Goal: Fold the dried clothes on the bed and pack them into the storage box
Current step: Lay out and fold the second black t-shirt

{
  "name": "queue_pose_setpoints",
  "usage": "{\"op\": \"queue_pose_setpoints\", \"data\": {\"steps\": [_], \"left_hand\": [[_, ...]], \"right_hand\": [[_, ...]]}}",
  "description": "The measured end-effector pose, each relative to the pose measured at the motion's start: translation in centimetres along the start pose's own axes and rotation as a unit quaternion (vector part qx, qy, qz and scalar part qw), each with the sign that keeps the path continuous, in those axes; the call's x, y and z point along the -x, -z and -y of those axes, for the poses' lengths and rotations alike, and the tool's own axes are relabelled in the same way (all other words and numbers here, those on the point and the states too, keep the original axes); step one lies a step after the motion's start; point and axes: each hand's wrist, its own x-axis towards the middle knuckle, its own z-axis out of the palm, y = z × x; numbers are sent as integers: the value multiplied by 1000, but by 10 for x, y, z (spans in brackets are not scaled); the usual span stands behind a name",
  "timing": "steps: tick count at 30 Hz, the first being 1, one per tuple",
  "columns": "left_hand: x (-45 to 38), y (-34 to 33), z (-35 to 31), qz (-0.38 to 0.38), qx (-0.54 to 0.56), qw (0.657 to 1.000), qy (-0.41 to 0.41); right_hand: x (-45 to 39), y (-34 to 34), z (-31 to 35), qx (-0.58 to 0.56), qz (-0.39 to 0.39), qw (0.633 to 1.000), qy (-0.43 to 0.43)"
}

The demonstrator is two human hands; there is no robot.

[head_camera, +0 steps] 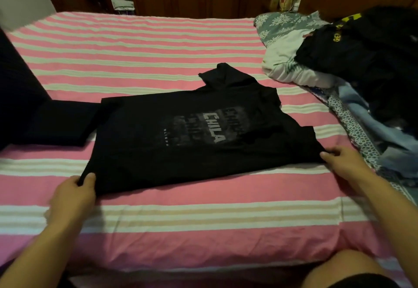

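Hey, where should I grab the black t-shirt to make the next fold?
Probably by its near edge, where both hands already are. The t-shirt lies flat, print up, on the bed. The left hand pinches the near left corner and the right hand the near right, so lifting from your side carries that edge across.

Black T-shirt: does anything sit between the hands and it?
No. The left hand and right hand already pinch the near edge of the black T-shirt, spread on the striped sheet.
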Motion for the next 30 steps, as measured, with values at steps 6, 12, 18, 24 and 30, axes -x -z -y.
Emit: {"op": "queue_pose_setpoints", "data": {"steps": [6, 12, 18, 24, 30], "left_hand": [[6, 23, -7, -7, 84, 996, -36], [27, 58, 28, 74, -139, 987, -35], [51, 52, 46, 24, -318, 946, -64], [63, 20, 1, 70, -285, 896, -332], [30, 21, -1, 88, -299, 889, -334]], "right_hand": [[-8, 12, 3, -71, -65, 995, 32], [25, 41, -30, 268, -30, 963, 14], [48, 37, 3, 475, 7, 877, -72], [11, -5, 45, 239, 39, 966, 94], [-24, -37, 76, 114, 100, 988, -42]]}}
